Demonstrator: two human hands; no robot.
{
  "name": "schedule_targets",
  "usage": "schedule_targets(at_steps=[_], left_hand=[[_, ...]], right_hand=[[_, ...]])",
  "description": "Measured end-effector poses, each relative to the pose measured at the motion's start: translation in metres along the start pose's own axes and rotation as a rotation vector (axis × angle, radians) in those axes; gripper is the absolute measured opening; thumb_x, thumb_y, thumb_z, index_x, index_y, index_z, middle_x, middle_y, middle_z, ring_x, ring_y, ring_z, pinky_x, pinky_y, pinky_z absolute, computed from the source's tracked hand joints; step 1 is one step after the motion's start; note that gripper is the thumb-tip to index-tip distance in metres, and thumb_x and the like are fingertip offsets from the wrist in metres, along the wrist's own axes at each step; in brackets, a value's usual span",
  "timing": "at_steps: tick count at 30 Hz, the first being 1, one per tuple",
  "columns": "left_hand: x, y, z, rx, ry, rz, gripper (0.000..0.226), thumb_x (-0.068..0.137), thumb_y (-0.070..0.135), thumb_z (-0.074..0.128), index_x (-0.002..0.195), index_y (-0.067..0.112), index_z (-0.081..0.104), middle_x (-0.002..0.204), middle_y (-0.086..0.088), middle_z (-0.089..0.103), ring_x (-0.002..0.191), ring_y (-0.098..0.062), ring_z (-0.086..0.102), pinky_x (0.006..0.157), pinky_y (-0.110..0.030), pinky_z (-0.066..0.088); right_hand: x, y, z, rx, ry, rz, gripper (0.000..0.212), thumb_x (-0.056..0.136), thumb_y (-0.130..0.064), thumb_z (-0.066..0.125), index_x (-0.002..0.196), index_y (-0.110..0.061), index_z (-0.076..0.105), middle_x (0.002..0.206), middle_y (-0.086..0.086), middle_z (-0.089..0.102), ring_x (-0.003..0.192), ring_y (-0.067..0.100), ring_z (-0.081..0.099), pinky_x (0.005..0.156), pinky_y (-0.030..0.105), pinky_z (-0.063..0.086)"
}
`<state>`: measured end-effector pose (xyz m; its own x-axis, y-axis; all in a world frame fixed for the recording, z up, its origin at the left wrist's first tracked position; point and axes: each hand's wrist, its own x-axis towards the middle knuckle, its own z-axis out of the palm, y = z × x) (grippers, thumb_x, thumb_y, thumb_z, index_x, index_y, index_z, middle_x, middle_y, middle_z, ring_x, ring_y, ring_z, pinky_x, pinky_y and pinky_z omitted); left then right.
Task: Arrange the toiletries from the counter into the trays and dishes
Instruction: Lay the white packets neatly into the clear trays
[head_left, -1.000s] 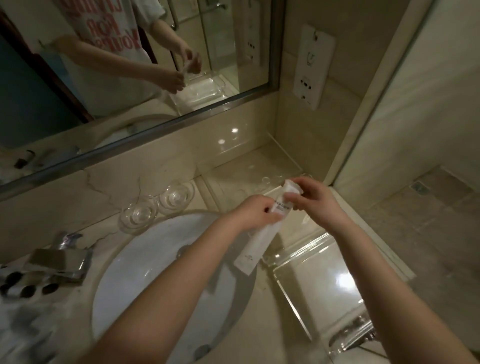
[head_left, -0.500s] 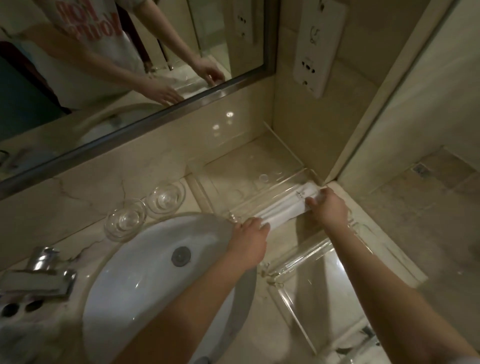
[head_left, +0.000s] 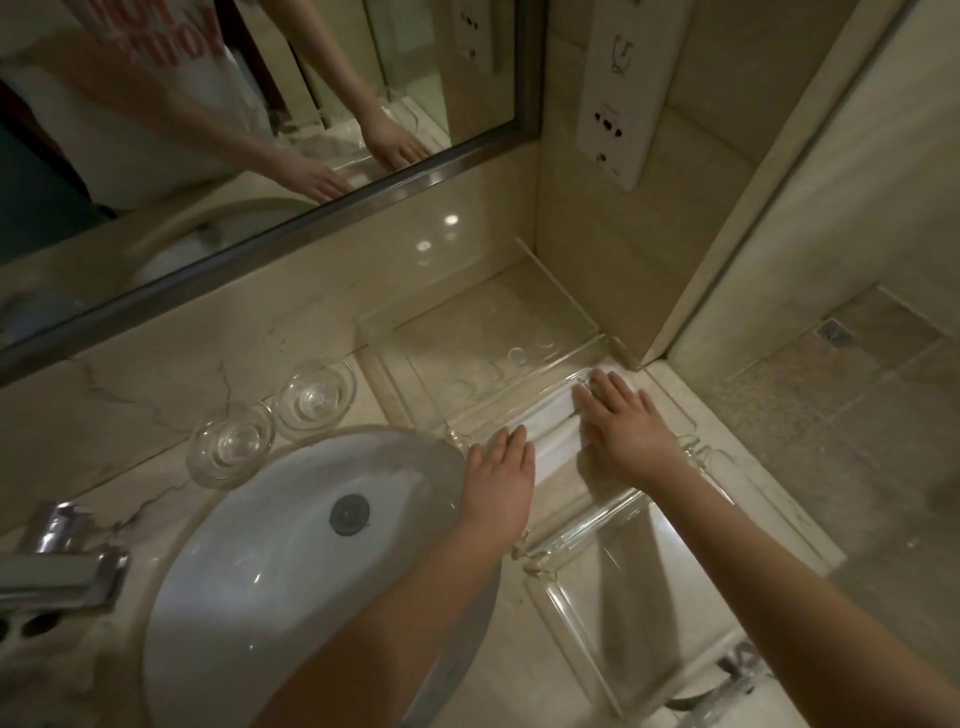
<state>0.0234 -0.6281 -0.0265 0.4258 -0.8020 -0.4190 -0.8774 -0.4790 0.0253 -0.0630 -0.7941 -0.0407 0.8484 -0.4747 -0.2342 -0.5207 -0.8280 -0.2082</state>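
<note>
Where a second ago both hands held the long white packet up in the air over the basin, it now lies flat in the front part of the clear tray in the corner of the worktop, stretched slantwise between the two hands. The left hand rests palm down with fingers spread and loose over the near end of the packet, and the right hand lies flat on its far end, fingers splayed; neither is pinching anything now. So the grasp has gone from a two-handed hold to a flat press, which I take to mean the packet is placed and is only being smoothed or squared up. The raised back part of the tray looks bare. Two small glass dishes stand side by side behind the sink, both apparently with nothing in them, and a second clear tray sits nearer, under the right forearm. One item seems settled; the dishes and the near tray are not yet filled
</note>
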Motion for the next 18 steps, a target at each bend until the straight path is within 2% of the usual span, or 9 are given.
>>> schedule_targets(at_steps=[3, 10, 18], left_hand=[[0.004, -0.008, -0.001, 0.011, 0.036, -0.030, 0.056, 0.095, 0.007, 0.032, 0.148, 0.010, 0.012, 0.160, -0.005, -0.001, 0.147, -0.024, 0.002, 0.115, -0.050, 0.013], [0.006, -0.010, -0.001, -0.042, 0.142, -0.010, 0.055, 0.094, 0.006, 0.035, 0.146, 0.011, 0.020, 0.159, -0.008, 0.010, 0.147, -0.026, 0.009, 0.113, -0.050, 0.018], [0.004, -0.014, -0.005, -0.036, 0.116, -0.042, 0.051, 0.094, 0.006, 0.034, 0.144, 0.011, 0.024, 0.158, -0.007, 0.013, 0.146, -0.026, 0.010, 0.112, -0.048, 0.016]], right_hand=[[0.007, -0.007, 0.002, 0.010, 0.020, 0.053, 0.051, 0.099, -0.034, 0.027, 0.148, -0.027, 0.018, 0.160, 0.005, 0.007, 0.147, 0.024, 0.004, 0.118, 0.045, 0.006], [0.008, -0.015, 0.007, 0.030, 0.049, 0.114, 0.051, 0.099, -0.034, 0.027, 0.148, -0.024, 0.019, 0.159, 0.007, 0.008, 0.147, 0.025, 0.003, 0.119, 0.046, 0.005], [0.005, -0.019, 0.001, 0.075, 0.055, 0.126, 0.052, 0.099, -0.031, 0.031, 0.148, -0.021, 0.019, 0.159, 0.007, 0.009, 0.147, 0.026, 0.003, 0.118, 0.047, 0.006]])
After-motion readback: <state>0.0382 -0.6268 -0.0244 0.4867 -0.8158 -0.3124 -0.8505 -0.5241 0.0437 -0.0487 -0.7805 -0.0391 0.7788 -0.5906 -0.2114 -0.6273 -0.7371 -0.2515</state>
